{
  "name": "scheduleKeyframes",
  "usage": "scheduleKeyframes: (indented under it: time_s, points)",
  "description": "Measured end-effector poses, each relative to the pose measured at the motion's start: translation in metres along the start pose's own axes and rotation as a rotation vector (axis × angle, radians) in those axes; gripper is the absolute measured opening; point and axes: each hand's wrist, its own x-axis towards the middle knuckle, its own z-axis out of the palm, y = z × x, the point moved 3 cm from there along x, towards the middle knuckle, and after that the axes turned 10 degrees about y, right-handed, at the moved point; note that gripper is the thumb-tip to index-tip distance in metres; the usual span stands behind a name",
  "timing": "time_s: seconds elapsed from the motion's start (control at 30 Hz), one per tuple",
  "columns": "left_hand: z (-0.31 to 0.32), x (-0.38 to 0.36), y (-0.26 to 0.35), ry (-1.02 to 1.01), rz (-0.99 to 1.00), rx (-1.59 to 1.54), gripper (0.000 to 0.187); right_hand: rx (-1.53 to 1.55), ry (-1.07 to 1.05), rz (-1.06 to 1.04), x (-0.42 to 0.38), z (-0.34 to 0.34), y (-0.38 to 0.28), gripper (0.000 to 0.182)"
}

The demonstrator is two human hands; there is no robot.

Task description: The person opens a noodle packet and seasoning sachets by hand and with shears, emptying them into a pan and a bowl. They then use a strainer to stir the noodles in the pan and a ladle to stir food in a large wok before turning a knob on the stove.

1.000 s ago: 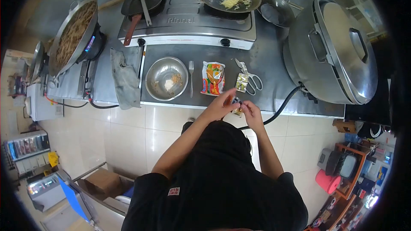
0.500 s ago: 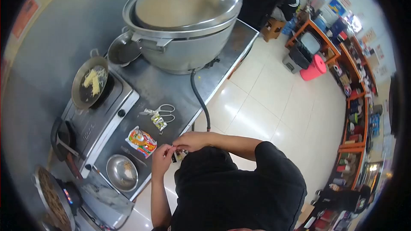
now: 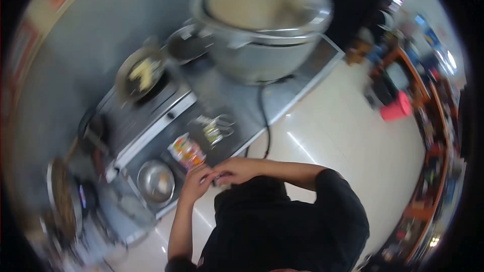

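Observation:
My left hand [image 3: 197,183] and my right hand [image 3: 239,170] meet at the front edge of the counter, just before my body. The fingers of both are closed in a pinch around something small and dark that I cannot make out. A colourful noodle packet [image 3: 187,152] lies on the counter just beyond my left hand. Farther off are scissors [image 3: 225,124] with pale handles and a small shiny green-and-white sachet [image 3: 212,133] touching them. To the left of my left hand sits a metal bowl [image 3: 156,182] with a little pale stuff in it. The view is blurred.
On the gas stove [image 3: 151,130] stands a pan [image 3: 126,81] with yellowish food. Behind it are another pan [image 3: 187,46] and a large lidded rice cooker [image 3: 259,60], its hose hanging over the counter edge. A brown-filled pan [image 3: 63,196] is at left; a pink bin [image 3: 396,107] stands at right.
The camera has swung, so the counter and its things appear farther right and are blurred. My hands stay together at the counter edge, fingers still pinched.

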Motion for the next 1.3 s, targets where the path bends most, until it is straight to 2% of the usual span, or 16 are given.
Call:
scheduleKeyframes:
  time_s: [0.03,0.1,0.17,0.3,0.43,0.53,0.67,0.7,0.9,1.0,1.17,1.2,1.23,1.3]
  points:
    - [-0.004,-0.001,0.003,0.017,0.027,-0.073,0.009,0.067,-0.029,0.004,0.005,-0.003,-0.008,0.015]
    - [-0.018,-0.010,0.015,0.035,-0.005,-0.048,0.008,-0.152,-0.111,-0.142,0.010,0.000,-0.009,0.013]
    - [-0.033,-0.022,0.016,0.069,-0.031,-0.019,0.008,-0.217,-0.238,-0.212,0.020,-0.004,-0.022,0.011]
    - [-0.053,-0.045,0.014,0.171,-0.029,0.025,0.010,-0.254,-0.270,-0.275,0.036,-0.002,-0.025,0.012]
    - [-0.055,-0.061,-0.001,0.404,-0.119,-0.037,0.011,-0.250,-0.276,-0.266,0.049,0.008,-0.021,0.013]
    - [-0.044,-0.054,-0.005,0.774,-0.262,-0.689,0.010,-0.273,-0.273,-0.301,0.059,0.012,-0.024,0.014]
    - [-0.021,-0.051,-0.017,0.447,-0.288,-0.401,0.005,-0.347,-0.173,-0.391,0.063,0.021,-0.021,0.016]
    - [-0.024,-0.053,-0.014,0.454,-0.355,-0.352,0.004,-0.370,-0.169,-0.403,0.063,0.021,-0.019,0.016]
    - [-0.023,-0.076,-0.029,0.358,-0.233,-0.296,0.007,-0.387,-0.198,-0.392,0.053,0.031,-0.008,0.017]
    - [-0.029,-0.083,-0.033,0.330,-0.259,-0.328,0.007,-0.301,-0.178,-0.367,0.052,0.038,0.003,0.015]
    - [0.004,-0.075,-0.056,0.552,-0.352,-0.831,0.018,-0.201,-0.162,-0.236,0.060,0.042,0.010,0.011]
    - [0.009,-0.071,-0.059,0.580,-0.377,-0.909,0.021,-0.144,-0.204,-0.178,0.063,0.040,0.014,0.012]
    - [0.018,-0.073,-0.070,0.483,-0.538,-0.859,0.027,-0.086,-0.243,-0.122,0.067,0.036,0.019,0.014]
    - [0.022,-0.070,-0.069,0.559,-0.597,-0.899,0.030,-0.030,-0.239,0.049,0.075,0.017,0.046,0.019]
